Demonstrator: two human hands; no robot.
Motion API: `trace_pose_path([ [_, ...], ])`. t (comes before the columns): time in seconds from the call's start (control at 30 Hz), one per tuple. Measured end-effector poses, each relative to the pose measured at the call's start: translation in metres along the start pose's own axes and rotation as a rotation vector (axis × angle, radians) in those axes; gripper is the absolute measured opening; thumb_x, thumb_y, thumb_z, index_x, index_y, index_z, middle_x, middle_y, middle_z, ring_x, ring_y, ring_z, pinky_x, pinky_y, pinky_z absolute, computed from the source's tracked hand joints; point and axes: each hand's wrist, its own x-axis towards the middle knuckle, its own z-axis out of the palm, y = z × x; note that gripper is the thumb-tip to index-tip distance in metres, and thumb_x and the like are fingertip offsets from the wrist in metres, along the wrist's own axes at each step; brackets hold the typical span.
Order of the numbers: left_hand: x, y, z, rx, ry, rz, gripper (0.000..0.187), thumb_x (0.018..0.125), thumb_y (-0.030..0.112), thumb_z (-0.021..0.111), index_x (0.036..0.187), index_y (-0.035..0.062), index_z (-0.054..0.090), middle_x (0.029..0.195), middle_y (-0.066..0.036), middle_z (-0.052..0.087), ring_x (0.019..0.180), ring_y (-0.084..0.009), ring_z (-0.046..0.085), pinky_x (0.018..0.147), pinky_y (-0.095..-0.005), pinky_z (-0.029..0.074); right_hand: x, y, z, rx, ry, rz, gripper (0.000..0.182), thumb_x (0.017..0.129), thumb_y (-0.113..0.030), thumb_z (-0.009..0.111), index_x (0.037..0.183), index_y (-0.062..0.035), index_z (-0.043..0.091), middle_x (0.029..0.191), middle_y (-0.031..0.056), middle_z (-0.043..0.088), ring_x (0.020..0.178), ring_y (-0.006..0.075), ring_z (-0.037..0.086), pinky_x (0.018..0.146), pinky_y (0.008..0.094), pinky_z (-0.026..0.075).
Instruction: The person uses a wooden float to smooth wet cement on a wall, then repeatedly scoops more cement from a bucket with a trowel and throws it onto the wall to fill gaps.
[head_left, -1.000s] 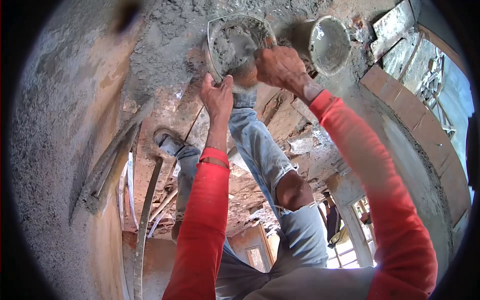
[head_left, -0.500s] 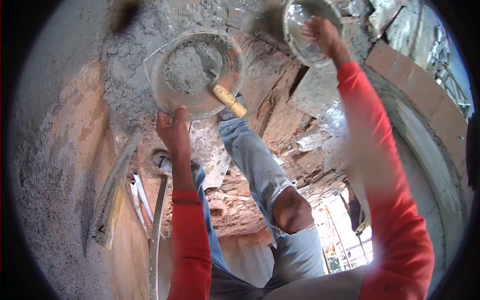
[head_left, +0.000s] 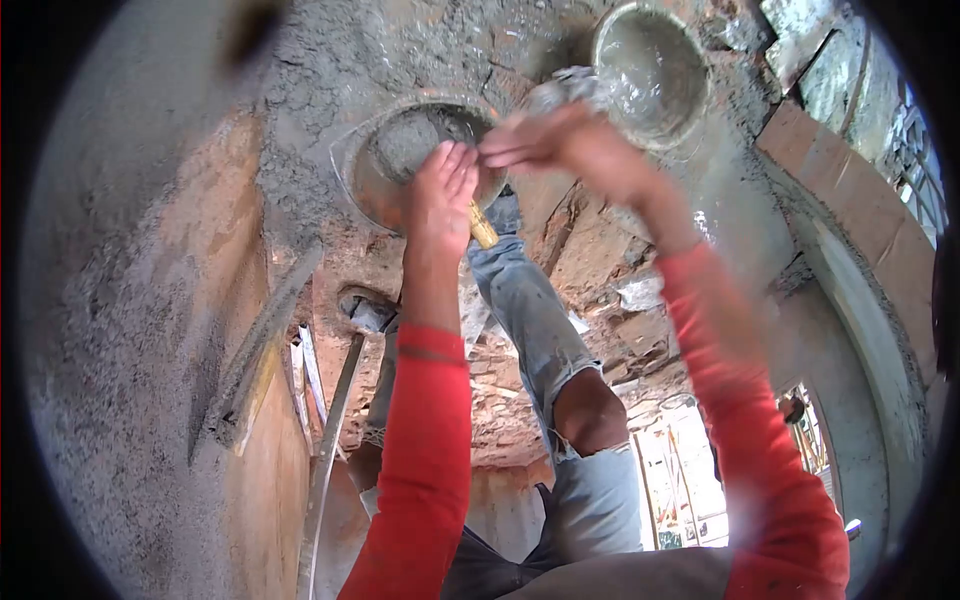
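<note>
A bucket (head_left: pixel 375 180) holding grey mortar (head_left: pixel 410 140) stands at the upper middle. Over its right part are both hands, held close to each other. My left hand (head_left: pixel 442 195) has its fingers stretched upward and nothing visible in it. Blurred by motion, my right hand (head_left: pixel 570 145) points its extended fingers left toward it. Below my left hand's fingers the yellowish wooden handle (head_left: pixel 482 228) of a tool sticks out over the bucket rim. A second bucket (head_left: pixel 655 75) with watery liquid stands to the upper right, beyond my right hand.
Rough cement-covered wall (head_left: pixel 130 280) rises at the left, with a long thin strip (head_left: pixel 335 430) and short sticks near it. Broken stone and brick rubble (head_left: pixel 620 330) lie around my legs. A curved brick edge (head_left: pixel 840 175) runs along the right.
My left hand has left the bucket's lower rim and risen over it. My right hand has moved from the water bucket leftward to my left hand. The view has shifted slightly.
</note>
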Motion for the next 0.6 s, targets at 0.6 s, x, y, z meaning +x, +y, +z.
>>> trace_pose_path([
  [0.6,0.026,0.017,-0.179,0.616,-0.034,0.394,0.050,0.094,0.018,0.081,0.137,0.0000,0.061,0.121,-0.010,0.074,0.105,-0.0159,0.069,0.095,-0.0321,0.055,0.034,0.019,0.186,-0.709,0.037,0.461,0.056,0.080,-0.027,0.085,0.129,-0.0057,0.067,0.130,0.0224,0.061,0.127,0.0389,0.059,0.100,0.0492,0.055],
])
